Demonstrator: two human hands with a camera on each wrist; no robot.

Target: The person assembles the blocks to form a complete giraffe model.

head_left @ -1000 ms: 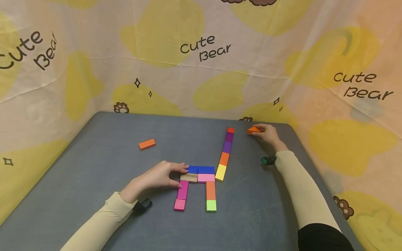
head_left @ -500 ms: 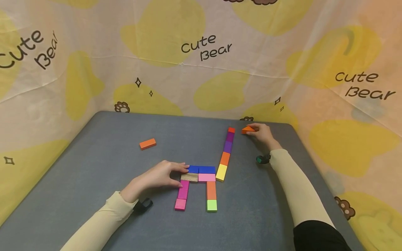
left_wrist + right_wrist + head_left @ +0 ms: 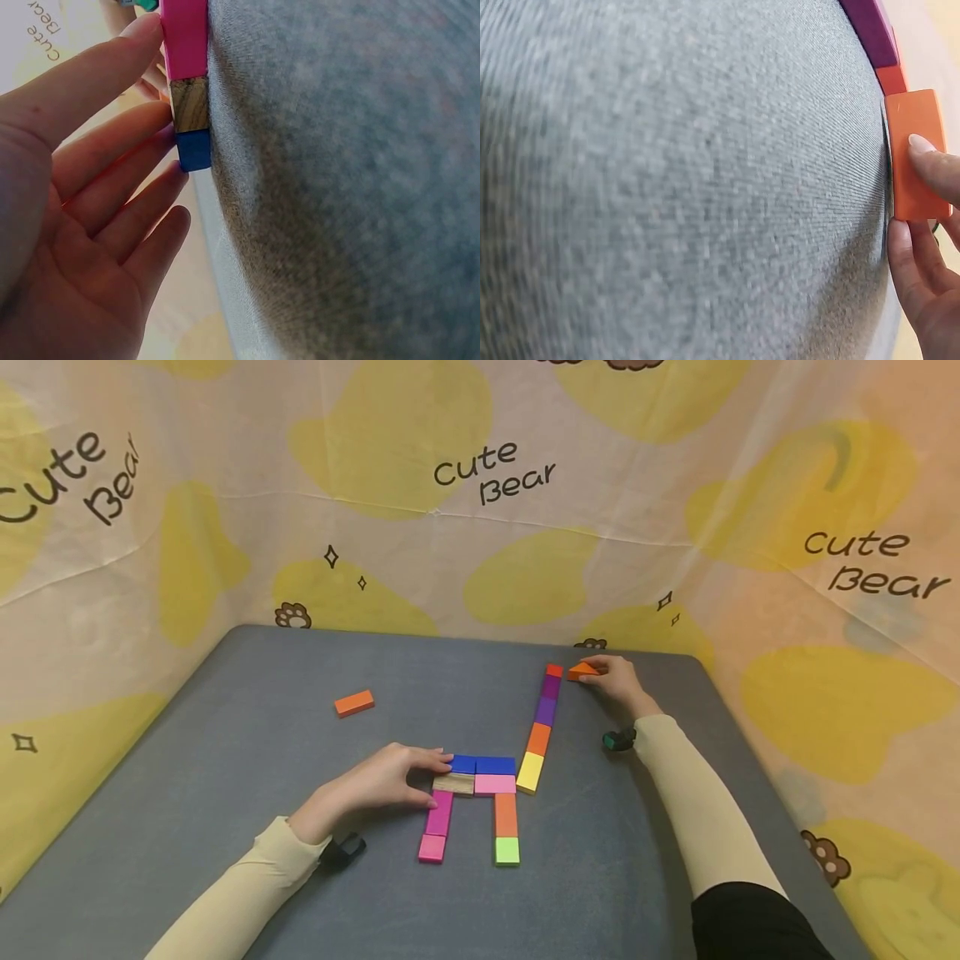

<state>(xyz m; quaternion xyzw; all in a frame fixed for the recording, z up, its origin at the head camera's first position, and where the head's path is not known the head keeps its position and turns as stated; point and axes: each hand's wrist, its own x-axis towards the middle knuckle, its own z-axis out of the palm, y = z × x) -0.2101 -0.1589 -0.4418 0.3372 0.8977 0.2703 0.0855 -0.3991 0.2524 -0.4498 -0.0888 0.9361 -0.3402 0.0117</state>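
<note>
At the back right, my right hand (image 3: 617, 682) pinches an orange triangular block (image 3: 581, 672) between thumb and fingers, low over the table and just right of the red block (image 3: 554, 670). In the right wrist view the thumb lies on the face of this orange triangular block (image 3: 913, 180). My left hand (image 3: 386, 781) rests at the left end of the block figure, its fingers fairly straight. Its fingertips touch the blue block (image 3: 194, 150) and wood-grain block (image 3: 189, 105); the thumb lies by the magenta block (image 3: 185, 37).
A slanting column of purple (image 3: 551, 687), violet (image 3: 545, 711), orange (image 3: 538, 739) and yellow (image 3: 529, 772) blocks runs below the red one. Pink (image 3: 495, 785), orange (image 3: 506, 814) and green (image 3: 507, 852) blocks form more of the figure. A loose orange block (image 3: 354, 703) lies back left.
My right hand has moved left with the orange triangular block, close to the red block at the column's top. The left hand has stayed at the figure's left end.
</note>
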